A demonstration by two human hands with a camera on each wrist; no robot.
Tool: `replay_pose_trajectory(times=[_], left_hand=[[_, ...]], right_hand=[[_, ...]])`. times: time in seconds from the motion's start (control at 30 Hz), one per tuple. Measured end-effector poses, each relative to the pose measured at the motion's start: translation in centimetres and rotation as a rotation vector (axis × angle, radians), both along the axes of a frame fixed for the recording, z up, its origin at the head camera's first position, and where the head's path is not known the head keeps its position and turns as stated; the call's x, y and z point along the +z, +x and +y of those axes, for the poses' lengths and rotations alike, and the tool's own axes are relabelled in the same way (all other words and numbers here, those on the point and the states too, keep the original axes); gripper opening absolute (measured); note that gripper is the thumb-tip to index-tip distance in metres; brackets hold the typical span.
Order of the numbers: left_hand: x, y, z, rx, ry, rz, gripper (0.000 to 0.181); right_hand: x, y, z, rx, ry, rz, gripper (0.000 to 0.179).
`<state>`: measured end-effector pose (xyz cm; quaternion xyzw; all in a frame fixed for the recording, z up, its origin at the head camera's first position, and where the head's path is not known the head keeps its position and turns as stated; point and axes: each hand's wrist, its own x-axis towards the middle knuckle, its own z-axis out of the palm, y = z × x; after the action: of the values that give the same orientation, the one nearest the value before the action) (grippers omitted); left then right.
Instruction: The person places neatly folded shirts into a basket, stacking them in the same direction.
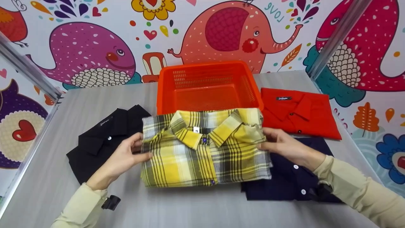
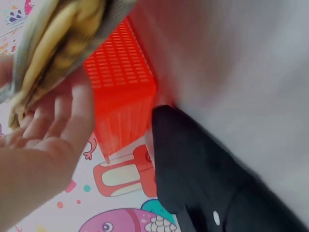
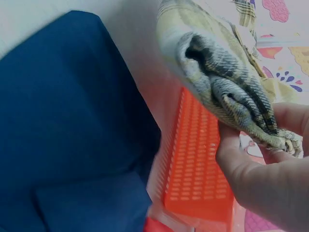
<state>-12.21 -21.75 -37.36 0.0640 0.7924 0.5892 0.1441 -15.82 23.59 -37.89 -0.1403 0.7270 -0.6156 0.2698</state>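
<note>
A folded yellow plaid shirt (image 1: 190,158) is held up between both hands, collar toward the basket. My left hand (image 1: 125,158) grips its left edge, thumb on top and fingers beneath, as the left wrist view shows. On the opposite edge, my right hand (image 1: 284,145) pinches the folded layers, seen end-on in the right wrist view as a thick plaid roll (image 3: 227,87). Both wrist views show the shirt raised off the table. Just beyond it stands an orange-red plastic basket (image 1: 163,85), whose visible floor is bare; its near side is hidden by the shirt.
A folded black shirt (image 1: 95,142) lies at the left on the grey table (image 1: 177,209). To the right are a folded red shirt (image 1: 303,110) and, nearer, a folded navy shirt (image 1: 278,177), partly under the right forearm. Cartoon-printed walls (image 1: 196,19) enclose the back and sides.
</note>
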Motion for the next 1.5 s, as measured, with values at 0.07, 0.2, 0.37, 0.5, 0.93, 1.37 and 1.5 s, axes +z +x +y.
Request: replay_pose_trajectory(times=[0.07,0.2,0.37,0.5,0.93,1.37,1.5], left_hand=[[0.3,-0.4,0.3,0.024,0.058,-0.037,0.048],[1.1,-1.1,0.9,0.048,0.202,-0.136,0.054],[1.7,-2.2,1.7,0.071,0.236,-0.151,0.049],[2.3,-3.4,2.1,0.090,0.210,-0.137,0.038],[4.8,-8.5,3.7,0.150,0.145,-0.076,0.028],[7.8,-13.2,5.5,0.239,0.022,0.024,0.028],[7.8,-14.4,5.6,0.293,0.020,0.033,0.028]], right_hand=[[0.3,-0.2,0.3,-0.018,0.012,0.032,0.044],[0.9,-0.8,0.6,-0.060,0.032,0.094,0.040],[1.5,-1.7,0.6,-0.109,0.010,0.077,0.040],[2.1,-2.8,0.4,-0.142,0.003,0.077,0.038],[5.2,-6.2,-0.9,-0.328,0.021,0.101,0.034],[7.5,-10.0,-2.6,-0.492,0.063,0.153,0.027],[7.9,-11.2,-3.1,-0.492,0.119,0.171,0.028]])
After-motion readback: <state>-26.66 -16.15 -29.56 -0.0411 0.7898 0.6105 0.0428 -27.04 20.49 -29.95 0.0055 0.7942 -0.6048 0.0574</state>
